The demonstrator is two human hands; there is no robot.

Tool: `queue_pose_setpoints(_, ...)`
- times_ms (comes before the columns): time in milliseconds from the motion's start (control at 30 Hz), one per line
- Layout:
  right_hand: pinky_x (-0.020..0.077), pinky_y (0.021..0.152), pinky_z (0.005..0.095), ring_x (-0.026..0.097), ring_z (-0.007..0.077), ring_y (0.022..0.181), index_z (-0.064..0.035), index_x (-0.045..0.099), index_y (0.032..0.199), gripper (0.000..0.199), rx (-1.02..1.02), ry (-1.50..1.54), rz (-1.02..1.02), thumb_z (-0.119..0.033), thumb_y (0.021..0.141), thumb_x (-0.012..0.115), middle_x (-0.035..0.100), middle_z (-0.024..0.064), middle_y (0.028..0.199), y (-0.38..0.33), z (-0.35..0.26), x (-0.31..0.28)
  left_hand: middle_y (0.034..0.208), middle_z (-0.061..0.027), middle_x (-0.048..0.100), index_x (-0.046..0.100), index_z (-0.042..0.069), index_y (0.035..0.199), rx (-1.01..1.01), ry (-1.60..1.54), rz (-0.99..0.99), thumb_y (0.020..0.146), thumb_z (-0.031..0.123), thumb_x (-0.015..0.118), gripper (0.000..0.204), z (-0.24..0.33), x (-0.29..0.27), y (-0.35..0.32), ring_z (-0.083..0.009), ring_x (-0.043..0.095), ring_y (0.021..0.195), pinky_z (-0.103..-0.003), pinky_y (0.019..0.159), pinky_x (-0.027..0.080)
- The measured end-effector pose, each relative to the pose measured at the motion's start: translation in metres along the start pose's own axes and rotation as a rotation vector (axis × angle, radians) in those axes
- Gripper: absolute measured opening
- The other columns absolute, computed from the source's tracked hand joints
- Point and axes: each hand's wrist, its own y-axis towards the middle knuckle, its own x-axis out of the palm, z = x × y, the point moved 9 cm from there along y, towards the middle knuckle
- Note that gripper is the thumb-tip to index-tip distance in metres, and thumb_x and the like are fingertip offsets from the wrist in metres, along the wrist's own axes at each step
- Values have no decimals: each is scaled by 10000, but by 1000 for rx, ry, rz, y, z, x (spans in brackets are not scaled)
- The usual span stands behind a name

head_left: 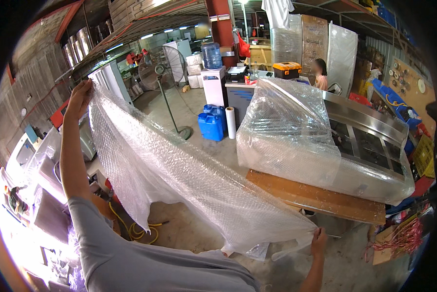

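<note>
A wide sheet of bubble wrap (179,170) is stretched slantwise between my raised arms. My left hand (83,92), high at the left, is closed on one upper corner. Lower down at the right, my right hand (319,238) grips the other end of the same edge. From that taut edge the sheet sags in loose folds. Beyond it, to the right, stands a stainless steel unit (360,126) with dark recessed openings in its top. More bubble wrap (282,131) covers its left end and front side; the right part of its top is bare.
A brown wooden board (316,197) juts out beneath the steel unit. Blue jugs (211,125), a white roll (230,122), a water dispenser (213,85) and a standing fan (167,97) are farther back. Yellow hose (135,228) coils on the floor. A person (320,75) sits behind the unit.
</note>
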Motion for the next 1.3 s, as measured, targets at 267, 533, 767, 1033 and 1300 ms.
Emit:
queue_pose_setpoints(267,450,736,473,602,415,825,46,579,981,415,-140,-164,428,-323,1081,418,642,236,900,46,-21,-79,939,15,676,687,45,1085,13,34,248,997,203,652,184,-27,-44,-15,-70,613,820,-249,751,507)
queue_pose_setpoints(533,473,762,408,594,341,808,53,604,1002,400,-1,40,320,-321,1064,476,644,210,876,41,-48,-116,996,-1,692,691,45,1119,11,35,276,995,182,652,189,-65,-69,-35,-94,634,886,-264,818,506)
queue_pose_setpoints(767,464,777,342,577,242,805,57,612,1049,353,-30,-42,321,-285,1055,528,641,145,887,26,-61,-123,1063,10,689,679,60,1175,96,205,435,999,192,631,225,-93,-97,-28,-90,624,966,-240,867,470)
queue_pose_setpoints(1033,454,714,324,532,158,772,33,610,984,312,-78,68,409,-272,1034,573,592,78,817,5,-82,-171,970,35,621,637,59,1317,16,310,517,1023,156,514,332,-176,-128,-85,-50,482,750,-214,703,398)
queue_pose_setpoints(1300,434,876,371,533,246,907,37,590,1167,421,-5,-71,232,-362,1038,550,597,139,958,16,-72,-191,852,62,543,654,67,1216,-111,448,587,1049,286,531,302,-227,-146,-146,-73,463,739,-258,634,388)
